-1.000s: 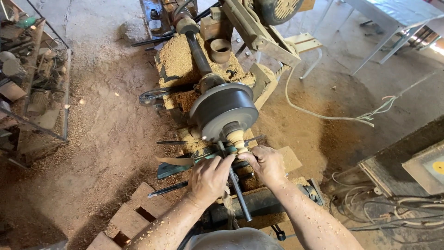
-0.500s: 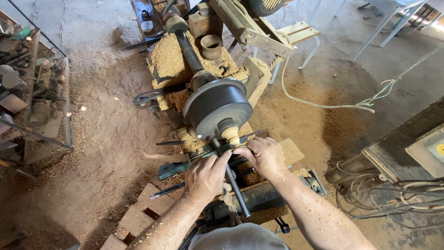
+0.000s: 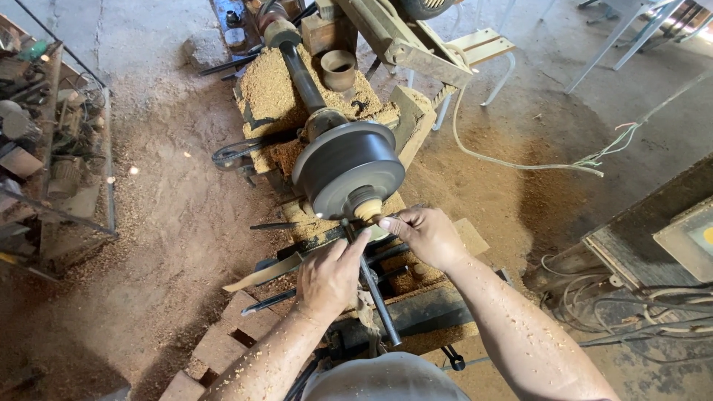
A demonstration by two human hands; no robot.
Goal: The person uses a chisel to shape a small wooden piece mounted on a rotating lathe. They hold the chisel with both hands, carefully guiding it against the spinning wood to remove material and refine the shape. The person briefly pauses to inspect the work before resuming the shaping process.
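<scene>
Gripping the long steel turning tool (image 3: 375, 286), your left hand (image 3: 330, 275) and right hand (image 3: 427, 236) crowd the faceplate (image 3: 349, 169) edge; both have shifted closer.

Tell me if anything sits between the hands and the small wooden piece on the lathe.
Nothing visible does. The right hand has its fingertips at the pale wooden piece on the dark faceplate. The left hand grips the long metal tool that points toward the piece.

Counts at the wood lathe

2 hands, left hand (image 3: 329, 276) and right hand (image 3: 428, 236); 1 dark round lathe disc (image 3: 347, 168); 1 small pale workpiece (image 3: 367, 210); 1 wooden cup (image 3: 338, 69); 1 long metal rod (image 3: 375, 289).
</scene>
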